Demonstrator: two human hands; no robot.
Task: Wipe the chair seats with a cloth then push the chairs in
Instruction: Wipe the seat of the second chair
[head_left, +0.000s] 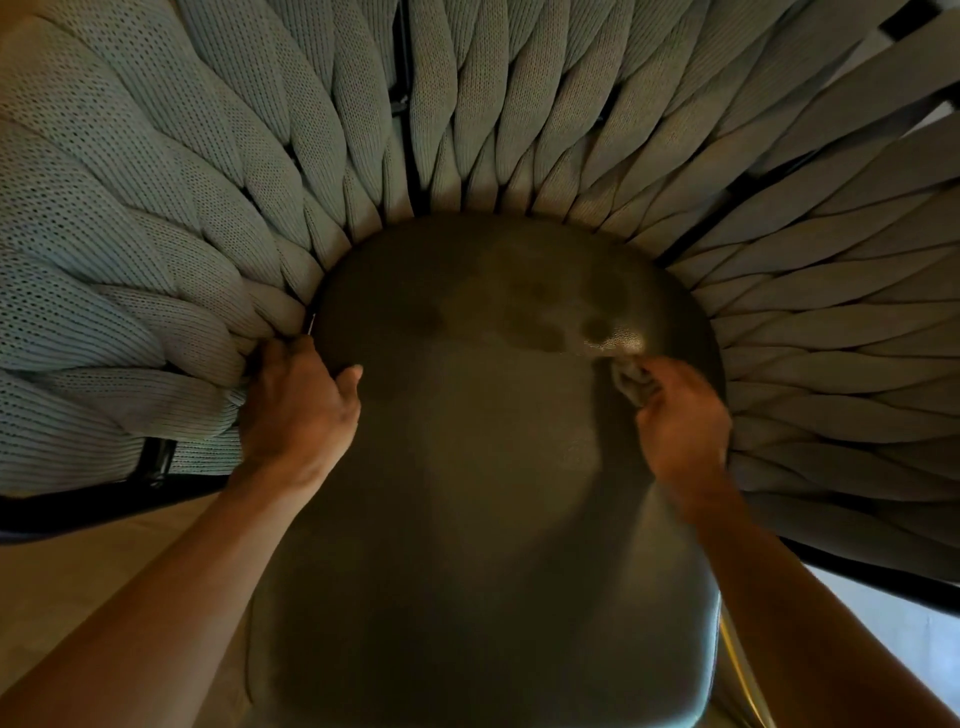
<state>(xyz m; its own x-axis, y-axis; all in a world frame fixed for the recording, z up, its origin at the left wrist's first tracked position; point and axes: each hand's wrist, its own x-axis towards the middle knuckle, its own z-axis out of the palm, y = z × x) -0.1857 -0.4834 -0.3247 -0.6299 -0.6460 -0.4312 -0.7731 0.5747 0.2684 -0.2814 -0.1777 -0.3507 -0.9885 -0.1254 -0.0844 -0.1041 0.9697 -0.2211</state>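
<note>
Head view: the right hand (683, 415) has its grip bunched tight around a small cloth (631, 378), pressed to the chair seat (467, 467) just ahead of the knuckles, by damp patches. Opposite that grip, the left hand (296, 410) curls narrowly over the seat edge against the woven backrest (208, 208), holding nothing loose. So little cloth protrudes that knuckles might drag instead, and the seam beyond the grip may go unwiped.

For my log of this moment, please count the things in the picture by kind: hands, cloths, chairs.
Hands: 2, left hand at the seat's edge, right hand on the cloth
Cloths: 1, cloth bunched on the seat
Chairs: 1, chair
Total: 4
</note>
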